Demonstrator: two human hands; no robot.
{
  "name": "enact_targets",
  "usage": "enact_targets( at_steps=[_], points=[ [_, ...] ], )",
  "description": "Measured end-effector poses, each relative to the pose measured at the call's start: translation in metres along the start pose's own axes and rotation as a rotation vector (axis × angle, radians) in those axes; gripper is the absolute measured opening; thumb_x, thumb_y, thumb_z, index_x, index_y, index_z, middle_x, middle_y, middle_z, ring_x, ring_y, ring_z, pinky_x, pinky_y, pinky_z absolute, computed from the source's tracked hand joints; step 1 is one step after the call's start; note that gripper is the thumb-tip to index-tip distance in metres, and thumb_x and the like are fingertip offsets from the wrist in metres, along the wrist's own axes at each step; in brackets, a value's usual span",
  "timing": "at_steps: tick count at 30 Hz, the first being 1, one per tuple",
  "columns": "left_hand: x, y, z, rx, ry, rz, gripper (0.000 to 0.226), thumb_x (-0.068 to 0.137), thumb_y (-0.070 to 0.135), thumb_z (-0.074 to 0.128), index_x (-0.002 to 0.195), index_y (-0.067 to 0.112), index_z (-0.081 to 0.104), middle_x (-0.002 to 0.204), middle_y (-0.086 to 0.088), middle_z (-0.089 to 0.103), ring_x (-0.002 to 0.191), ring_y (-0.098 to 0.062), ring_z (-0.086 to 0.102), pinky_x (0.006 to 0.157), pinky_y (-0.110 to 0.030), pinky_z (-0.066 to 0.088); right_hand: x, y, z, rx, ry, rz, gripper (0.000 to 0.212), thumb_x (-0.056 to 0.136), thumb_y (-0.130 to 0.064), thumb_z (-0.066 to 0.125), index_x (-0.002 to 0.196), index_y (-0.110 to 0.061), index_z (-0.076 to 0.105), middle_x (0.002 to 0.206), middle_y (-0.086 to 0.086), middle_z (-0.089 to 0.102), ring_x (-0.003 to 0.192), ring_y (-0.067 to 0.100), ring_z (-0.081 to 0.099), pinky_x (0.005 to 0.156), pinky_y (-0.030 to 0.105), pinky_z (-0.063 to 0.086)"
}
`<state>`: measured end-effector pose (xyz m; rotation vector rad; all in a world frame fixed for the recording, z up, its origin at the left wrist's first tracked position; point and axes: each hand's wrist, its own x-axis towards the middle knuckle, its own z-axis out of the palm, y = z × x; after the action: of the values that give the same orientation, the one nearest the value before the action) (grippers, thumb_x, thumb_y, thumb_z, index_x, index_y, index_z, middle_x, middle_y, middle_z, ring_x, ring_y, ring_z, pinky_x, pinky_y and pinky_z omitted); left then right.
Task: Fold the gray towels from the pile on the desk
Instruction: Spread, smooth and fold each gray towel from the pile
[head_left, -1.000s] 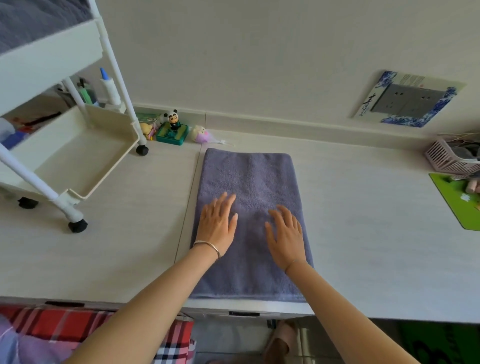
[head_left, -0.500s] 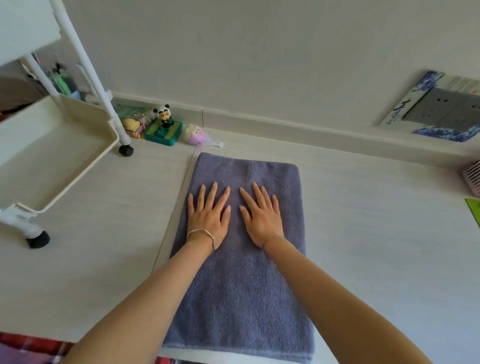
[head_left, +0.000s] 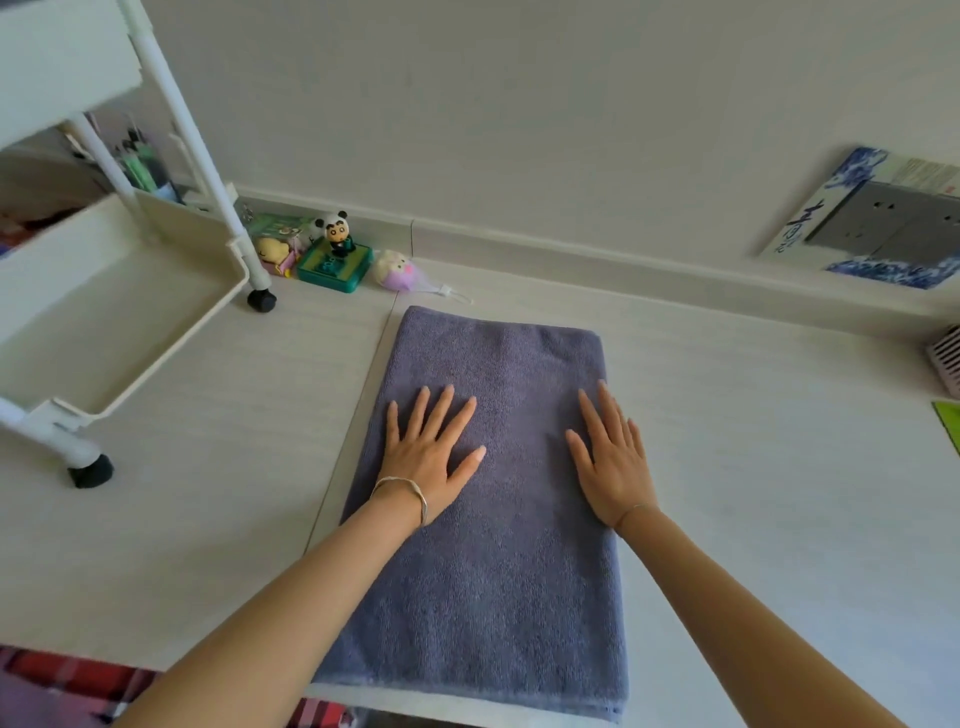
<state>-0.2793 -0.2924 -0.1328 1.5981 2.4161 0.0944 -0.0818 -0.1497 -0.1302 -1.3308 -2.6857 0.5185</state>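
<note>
The gray towel (head_left: 493, 545) lies flat on the desk (head_left: 208, 493), its near end at the front edge. Our left hand (head_left: 428, 457) and right hand (head_left: 610, 462) rest on it with fingers (head_left: 441, 413) straight and spread, gripping nothing. To smooth it well, we should press lightly and slide both palms outward evenly, so the layers do not shift.

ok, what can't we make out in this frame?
Head view only.
Pile: out of frame.
Towel fold layers: only its top face shows; left hand and right hand cover part.
Cart: top cut by the frame edge.
Basket: cut by the right edge, contents hidden.
</note>
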Motion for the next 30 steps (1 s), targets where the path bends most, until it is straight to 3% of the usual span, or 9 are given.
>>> enact_targets(
  at_steps=[2,4,6,13,18,21,25,27,30],
  points=[
    [-0.026,0.003,0.006,0.04,0.026,0.132,0.078,0.078,0.074,-0.013,0.146,0.035,-0.01,0.155,0.007,-0.01,0.146,-0.024,0.0,0.114,-0.049,-0.01,-0.032,-0.005,0.0,0.052,0.013,-0.073,0.062,0.092,-0.057,0.01,0.15,-0.034,0.01,0.157,-0.014,-0.004,0.145,0.005,0.001,0.118,0.026,-0.003],
    [-0.058,0.004,0.013,0.079,0.035,0.245,0.075,0.086,0.073,0.007,0.149,0.031,0.013,0.156,0.002,0.014,0.143,-0.025,0.019,0.111,-0.051,0.008,-0.069,-0.011,0.005,0.05,-0.003,-0.156,0.058,0.095,-0.056,0.013,0.149,-0.036,0.014,0.157,-0.014,0.003,0.145,0.004,0.003,0.118,0.024,-0.001],
    [-0.083,0.0,0.02,0.119,0.006,0.321,0.077,0.086,0.074,0.017,0.147,0.03,0.024,0.154,0.001,0.026,0.14,-0.023,0.022,0.106,-0.052,0.015,-0.101,-0.013,0.014,0.013,-0.003,-0.242,0.052,0.099,-0.052,0.015,0.148,-0.035,0.021,0.158,-0.011,0.011,0.145,0.008,0.009,0.118,0.029,0.004],
    [-0.132,-0.017,0.021,0.161,-0.03,0.479,0.087,0.078,0.08,0.027,0.147,0.027,0.028,0.153,0.001,0.03,0.14,-0.023,0.022,0.104,-0.053,0.018,-0.175,-0.014,0.024,-0.043,0.006,-0.362,0.053,0.098,-0.052,0.029,0.146,-0.029,0.032,0.156,-0.007,0.023,0.144,0.013,0.021,0.113,0.042,0.017],
    [-0.144,-0.019,0.012,0.214,-0.104,0.526,0.1,0.069,0.089,0.023,0.148,0.027,0.025,0.154,0.001,0.026,0.142,-0.028,0.019,0.107,-0.057,0.014,-0.191,-0.016,0.021,-0.101,-0.022,-0.376,0.07,0.089,-0.064,0.042,0.148,-0.029,0.028,0.155,-0.007,0.024,0.145,0.015,0.017,0.114,0.044,0.016],
    [-0.148,-0.023,0.013,0.207,-0.127,0.522,0.095,0.071,0.088,0.028,0.148,0.033,0.023,0.152,0.005,0.03,0.14,-0.027,0.024,0.107,-0.055,0.014,-0.198,-0.022,0.021,-0.089,-0.046,-0.357,0.075,0.086,-0.068,0.044,0.148,-0.029,0.028,0.155,-0.007,0.025,0.145,0.015,0.019,0.115,0.043,0.015],
    [-0.145,-0.023,0.013,0.202,-0.098,0.541,0.098,0.067,0.074,0.053,0.148,0.037,0.012,0.141,0.011,0.047,0.129,-0.023,0.047,0.107,-0.051,0.03,-0.206,-0.028,0.025,-0.094,-0.055,-0.329,0.085,0.078,-0.073,0.05,0.148,-0.029,0.028,0.155,-0.008,0.024,0.144,0.015,0.02,0.117,0.041,0.012],
    [-0.141,-0.02,0.011,0.131,-0.089,0.533,0.108,0.049,0.059,0.079,0.142,0.037,0.028,0.13,0.011,0.058,0.118,-0.022,0.058,0.094,-0.048,0.047,-0.211,-0.031,0.025,-0.087,-0.055,-0.318,0.087,0.076,-0.074,0.052,0.147,-0.03,0.029,0.155,-0.008,0.025,0.144,0.013,0.02,0.117,0.04,0.01],
    [-0.138,-0.016,0.01,0.007,0.002,0.507,0.1,0.036,0.024,0.094,0.126,0.031,0.051,0.118,0.008,0.066,0.108,-0.024,0.064,0.087,-0.045,0.051,-0.214,-0.037,0.022,-0.043,-0.057,-0.28,0.082,0.077,-0.07,0.052,0.146,-0.034,0.028,0.153,-0.012,0.025,0.142,0.009,0.02,0.118,0.035,0.005]
  ],
)
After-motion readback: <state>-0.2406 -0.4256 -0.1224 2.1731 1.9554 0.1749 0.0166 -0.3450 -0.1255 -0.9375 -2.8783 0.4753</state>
